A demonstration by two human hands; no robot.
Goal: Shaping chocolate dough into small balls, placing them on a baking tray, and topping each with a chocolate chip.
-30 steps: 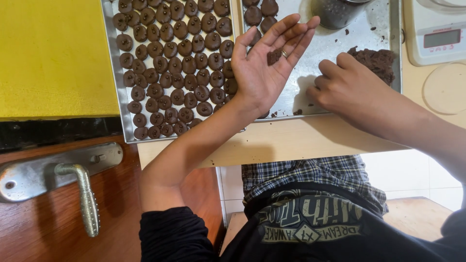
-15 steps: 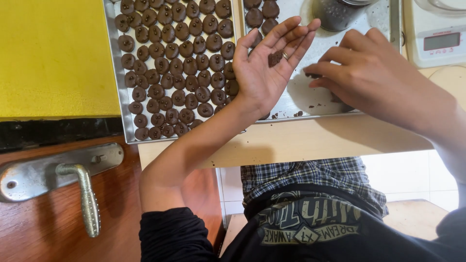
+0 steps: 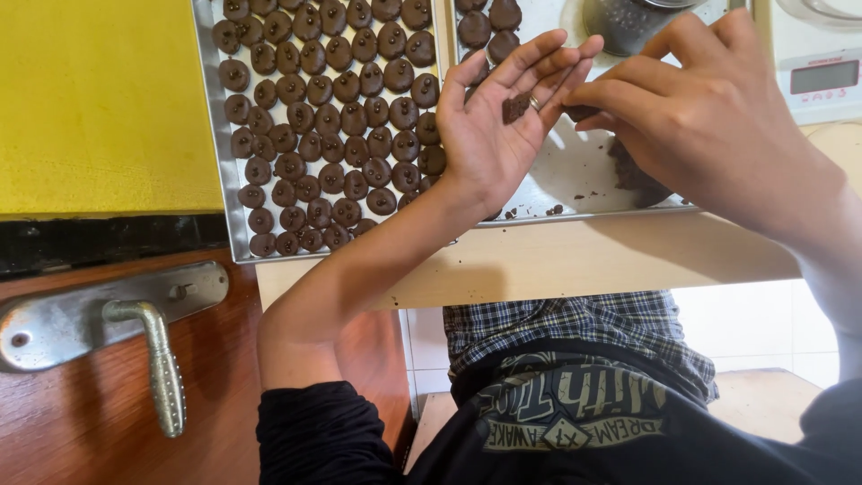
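We see our left hand (image 3: pixel 489 135) in the upper middle of the frame, palm up, with the fingers spread open and flat. A small piece of dark dough (image 3: pixel 514 108) lies on these fingers, near a ring. Our right hand (image 3: pixel 709 117) comes from the upper right. Its fingers are bent and its fingertips pinch another dark bit right beside the left fingertips; how tight the pinch is, we cannot tell.

About the progress, we judge that much of the work is done. The left tray (image 3: pixel 212 135), in the upper left of the frame, is almost completely filled with rows of small round dark cookies (image 3: pixel 332 135), each with a little dot on top. The right tray (image 3: pixel 584 193), under our hands, holds only a few shaped cookies (image 3: pixel 489 27) at its top edge, some crumbs, and a lump of raw dough (image 3: pixel 633 171) under the right hand. So this lump still needs shaping, and most of the second tray is bare.

A metal cup (image 3: pixel 624 20) stands at the top of the right tray; what is in it we cannot see. A kitchen scale (image 3: pixel 822 76) is in the upper right corner.
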